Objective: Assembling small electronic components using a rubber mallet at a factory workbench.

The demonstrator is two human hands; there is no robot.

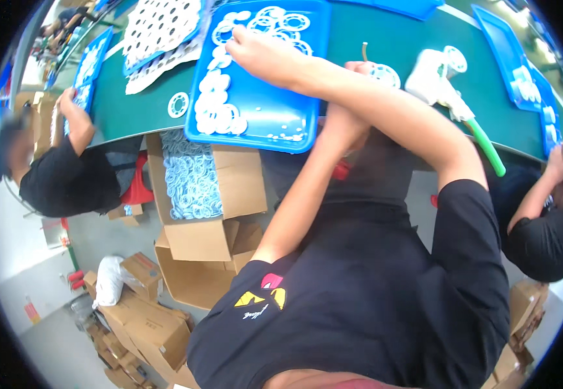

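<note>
My right hand (255, 55) reaches across to the left, its fingers curled down at the white pieces in the blue tray (288, 110). Whether it grips one is hidden. White slotted rings (294, 23) lie at the tray's far end, and small white round caps (213, 104) are heaped along its left side. My left hand (358, 70) is mostly covered by the right forearm. Its fingers are closed at the edge of a white slotted disc (385, 76). A thin tan stick (364, 50) stands up beside that hand.
A green-handled tool (485, 146) with a white-wrapped head lies right, near another ring (454, 58). One ring (178, 104) lies left of the tray, below a perforated white sheet (158, 29). An open carton (194, 175) of pale-blue rings stands below the table. Co-workers sit at both sides.
</note>
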